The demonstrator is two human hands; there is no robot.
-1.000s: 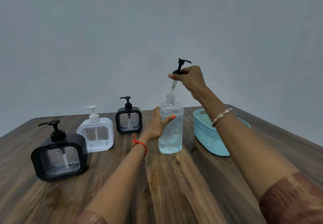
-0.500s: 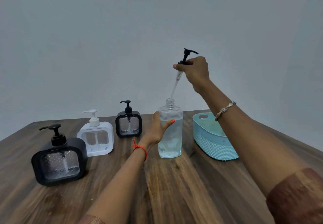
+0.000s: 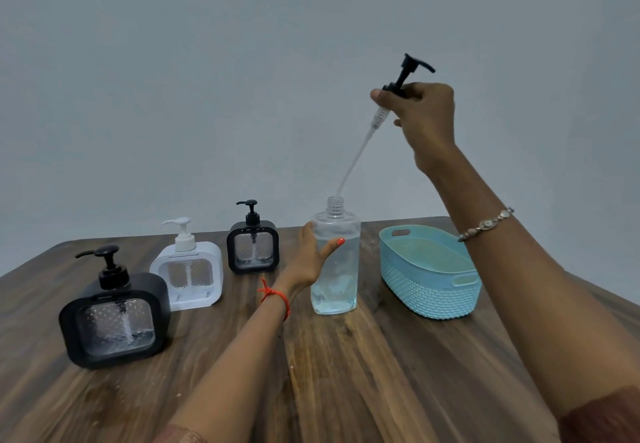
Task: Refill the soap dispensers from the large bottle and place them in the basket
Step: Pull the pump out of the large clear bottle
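Note:
The large clear bottle point(image 3: 335, 269) stands upright mid-table, about half full of pale liquid, its neck open. My left hand point(image 3: 311, 255) grips its left side. My right hand point(image 3: 424, 113) is raised above and to the right, holding the black pump head point(image 3: 408, 74); its white dip tube point(image 3: 356, 155) slants down with its tip just at the bottle's mouth. Three square dispensers stand on the left: a big black one point(image 3: 114, 321) nearest, a white one point(image 3: 188, 276), a small black one point(image 3: 252, 247). A light blue basket point(image 3: 429, 290) sits right of the bottle.
Everything rests on a dark wood table point(image 3: 346, 373) against a plain grey wall. The dispensers form a diagonal row along the left side. My right forearm passes over the basket's right end.
My right hand has lifted the pump head higher and to the right, drawing the dip tube almost fully out of the bottle. My left hand stays on the bottle.

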